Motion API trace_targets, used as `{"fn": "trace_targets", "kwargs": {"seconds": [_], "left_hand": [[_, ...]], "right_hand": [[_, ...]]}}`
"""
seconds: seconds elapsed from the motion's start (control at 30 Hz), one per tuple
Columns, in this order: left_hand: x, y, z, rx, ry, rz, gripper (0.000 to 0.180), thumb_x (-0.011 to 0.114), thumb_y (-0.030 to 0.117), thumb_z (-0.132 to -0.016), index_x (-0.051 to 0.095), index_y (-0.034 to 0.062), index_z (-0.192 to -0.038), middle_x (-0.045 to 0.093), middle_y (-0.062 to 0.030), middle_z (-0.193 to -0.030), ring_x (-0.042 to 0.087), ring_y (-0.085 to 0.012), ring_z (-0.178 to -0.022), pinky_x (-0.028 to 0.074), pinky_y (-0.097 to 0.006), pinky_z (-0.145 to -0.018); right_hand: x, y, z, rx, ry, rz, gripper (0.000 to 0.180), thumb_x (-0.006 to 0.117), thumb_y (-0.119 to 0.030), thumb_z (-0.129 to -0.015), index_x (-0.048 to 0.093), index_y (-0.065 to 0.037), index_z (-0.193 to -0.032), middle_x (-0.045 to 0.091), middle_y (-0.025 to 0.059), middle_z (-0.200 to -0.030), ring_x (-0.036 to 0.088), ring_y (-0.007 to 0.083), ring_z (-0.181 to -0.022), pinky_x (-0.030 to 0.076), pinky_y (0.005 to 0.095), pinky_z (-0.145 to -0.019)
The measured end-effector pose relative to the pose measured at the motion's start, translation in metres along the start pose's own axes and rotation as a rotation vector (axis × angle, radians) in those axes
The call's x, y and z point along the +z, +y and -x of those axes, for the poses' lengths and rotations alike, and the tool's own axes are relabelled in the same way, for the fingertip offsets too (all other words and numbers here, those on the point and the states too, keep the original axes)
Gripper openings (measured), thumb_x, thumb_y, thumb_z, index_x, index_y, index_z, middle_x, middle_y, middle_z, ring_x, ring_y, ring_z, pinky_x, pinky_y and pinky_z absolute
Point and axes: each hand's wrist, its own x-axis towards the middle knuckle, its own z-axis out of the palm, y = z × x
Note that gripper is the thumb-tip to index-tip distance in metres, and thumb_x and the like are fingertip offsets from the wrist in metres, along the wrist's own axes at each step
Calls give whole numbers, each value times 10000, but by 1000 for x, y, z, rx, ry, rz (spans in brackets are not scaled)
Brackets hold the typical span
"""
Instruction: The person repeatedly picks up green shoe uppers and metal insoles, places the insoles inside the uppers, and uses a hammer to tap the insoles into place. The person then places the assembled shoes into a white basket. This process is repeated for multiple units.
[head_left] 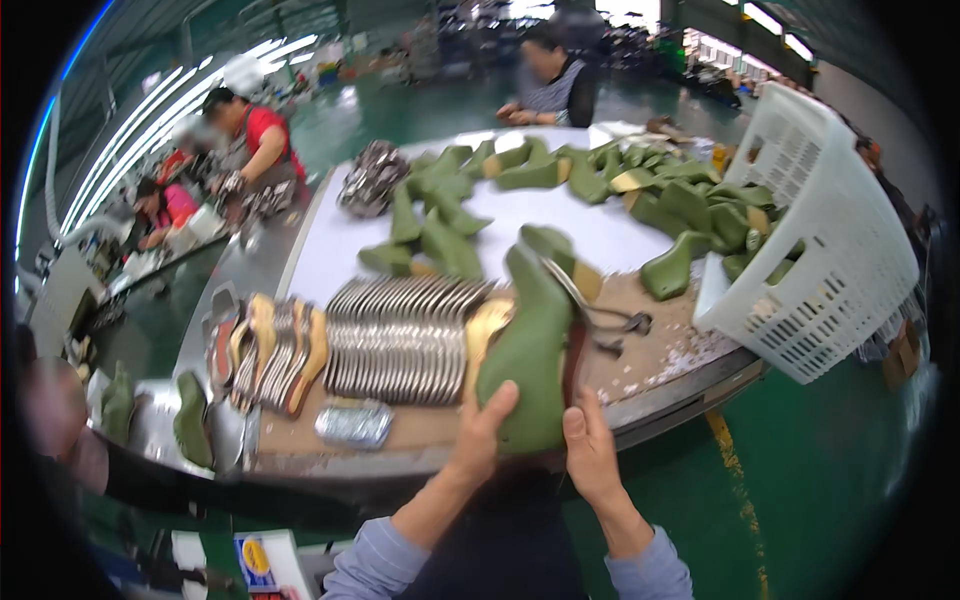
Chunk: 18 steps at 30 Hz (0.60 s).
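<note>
A green shoe last (535,360) stands tilted up at the table's near edge, between my two hands. My left hand (484,432) grips its left side, the thumb lying on the green surface. My right hand (594,452) closes on the lower right edge, where a reddish-brown insole (576,352) shows along the last's underside. Left of the last stands a long row of silvery insoles (395,345) on edge, with tan ones (312,345) farther left. Behind the last, a tool with dark handle ends (636,322) lies partly hidden. A small silvery wrapped block (354,424) lies before the row.
Many green lasts (690,205) are heaped at the back and right. A white plastic basket (825,240) leans at the right edge. Crumpled silvery material (372,180) sits at the back left. Two lasts (190,420) stand at the left end. Other people work beyond the table.
</note>
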Motion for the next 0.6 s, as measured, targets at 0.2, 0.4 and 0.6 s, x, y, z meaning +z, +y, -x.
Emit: {"fn": "trace_targets", "kwargs": {"seconds": [0.2, 0.4, 0.6], "left_hand": [[-26, 86, 70, 311, -107, -211, 1101, 506, 804, -848, 256, -12, -1544, 413, -203, -1520, 408, -279, -1399, 313, -419, -1159], [-104, 121, 112, 509, 416, 68, 519, 486, 381, -1042, 401, 79, -1455, 596, -181, -1215, 617, -309, -1122, 533, -475, -938], [-188, 74, 179, 340, 779, -156, 398, 563, 147, -974, 532, 32, -1354, 629, -135, -1198, 618, -250, -1133, 499, -387, -983]], "right_hand": [[48, -52, 24, -187, -436, -94, 775, 749, -21, -856, 321, -53, -1500, 578, 144, -1259, 596, 262, -1138, 500, 400, -932], [91, -33, 27, -514, -686, 408, 682, 805, -68, -748, 525, -135, -1366, 549, 150, -1002, 565, 373, -922, 474, 464, -778], [127, -17, 47, -579, -770, 551, 616, 823, -82, -699, 615, -158, -1274, 547, 138, -1007, 565, 356, -931, 467, 473, -782]]}}
